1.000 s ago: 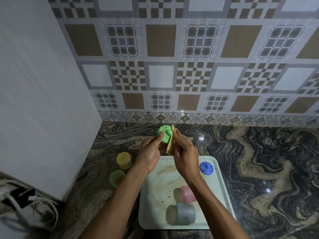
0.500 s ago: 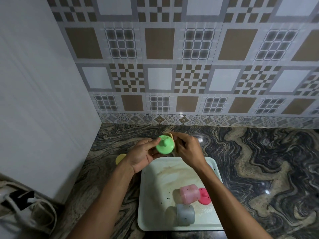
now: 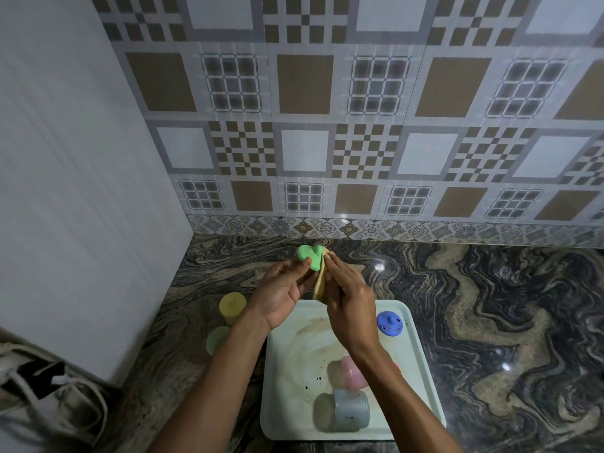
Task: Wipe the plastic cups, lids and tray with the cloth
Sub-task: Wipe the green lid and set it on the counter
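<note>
Nearest, a grey cup (image 3: 346,410) lies on its side at the near end of the pale tray (image 3: 291,371). Just behind it is a pink cup (image 3: 351,371), also on its side and half hidden by the R forearm. A red sliver shows past the forearm, too little to tell what it is. 0.5 s ago a pink-red lid lay in clear view there beside the cup. The tray floor has brown smears + dark specks.

Left of the tray, on the marble counter (image 3: 490,322), stand a pale green cup (image 3: 217,338) and, further back, a yellow cup (image 3: 232,305). 0.5 s ago only a bit of yellow peeked out behind the L wrist. A blue lid (image 3: 389,324) sits in the tray's far right corner, knob up. It was hidden 0.5 s ago but showed 1 s ago.

Past the tray's far edge both hands meet in the air. The L hand (image 3: 281,294), palm up, pinches the green lid (image 3: 310,256) betw. thumb and fingertips. The R hand (image 3: 349,305) grips the yellow-tan cloth (image 3: 319,284), fingers pressing it vs. the lid's right side.

Vs. 0.5 s ago the lid has turned. Its knob faced the camera then; now it's tilted, knob toward the cloth side, and it's held further from the tray.

Behind are a brown-grey patterned tiled wall (image 3: 327,142) and, on the left, a plain white panel (image 3: 65,158).
</note>
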